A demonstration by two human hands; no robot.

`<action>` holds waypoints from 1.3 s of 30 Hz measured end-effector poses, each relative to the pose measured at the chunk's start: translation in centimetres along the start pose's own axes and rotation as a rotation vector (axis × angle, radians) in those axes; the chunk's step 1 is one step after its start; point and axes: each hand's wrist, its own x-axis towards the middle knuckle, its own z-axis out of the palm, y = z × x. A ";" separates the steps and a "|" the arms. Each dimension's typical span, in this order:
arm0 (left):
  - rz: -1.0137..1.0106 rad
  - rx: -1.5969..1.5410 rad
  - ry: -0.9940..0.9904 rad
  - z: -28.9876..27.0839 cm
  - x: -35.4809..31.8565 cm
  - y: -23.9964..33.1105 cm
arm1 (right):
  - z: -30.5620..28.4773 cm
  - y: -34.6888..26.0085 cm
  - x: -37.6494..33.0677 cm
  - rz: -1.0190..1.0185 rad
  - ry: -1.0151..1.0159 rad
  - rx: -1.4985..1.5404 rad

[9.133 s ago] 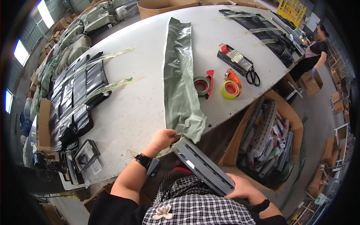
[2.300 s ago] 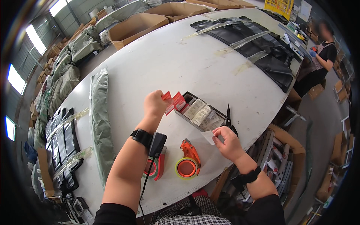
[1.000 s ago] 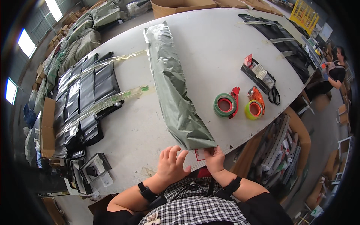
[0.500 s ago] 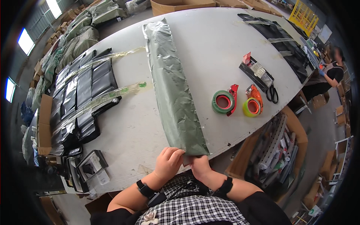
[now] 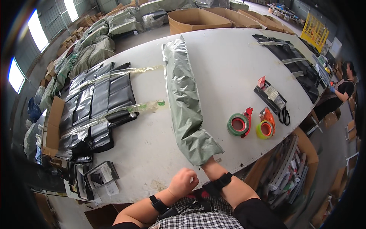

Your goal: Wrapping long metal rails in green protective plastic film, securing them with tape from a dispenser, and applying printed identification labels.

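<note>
A long grey-green plastic bag point(image 5: 183, 91) lies lengthwise on the white table point(image 5: 146, 137), its near end puffed up and creased. My right hand has gone into the bag's near end up to the wrist, so its fingers are hidden; only the bare wrist and a black strap point(image 5: 222, 181) show. Just left of the bag's mouth, my left hand point(image 5: 183, 181) is curled closed, apart from the bag, with nothing visible in it.
Green point(image 5: 238, 125) and yellow point(image 5: 265, 129) tape rolls sit in dispensers to the right, near scissors point(image 5: 284, 116) and a small black box point(image 5: 270, 94). Black plastic bags point(image 5: 101, 95) are taped down at left. A carton of tubes point(image 5: 310, 152) stands beside the table's right edge.
My right hand has pushed into the bag's near end, which now bulges and bends. My left hand has let go of the bag's edge. The view has shifted with my head.
</note>
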 end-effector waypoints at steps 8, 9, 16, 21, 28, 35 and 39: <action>-1.357 -1.022 0.105 1.7 -0.6 -4.2 | 8.9 -2.0 -8.1 1.144 0.304 -0.696; -1.258 -0.981 0.135 2.0 -0.9 -4.5 | 9.7 -2.0 -8.2 1.160 0.326 -0.685; -1.036 -0.914 0.076 2.3 -7.3 -6.9 | 9.1 -2.2 -8.5 1.110 0.329 -0.511; -0.926 -0.935 -0.026 1.7 -3.5 -3.7 | 21.9 1.4 -11.2 1.039 0.235 -0.379; -0.802 -0.867 -0.137 1.4 -4.0 -2.7 | 11.3 1.3 -10.0 0.926 0.142 -0.205; -1.328 -0.988 -0.068 0.7 -3.6 -3.6 | 10.2 -0.3 -9.7 0.801 0.008 -0.020; -1.307 -1.113 -0.121 0.1 -3.0 -2.8 | 10.6 -0.5 -10.2 0.703 -0.076 0.102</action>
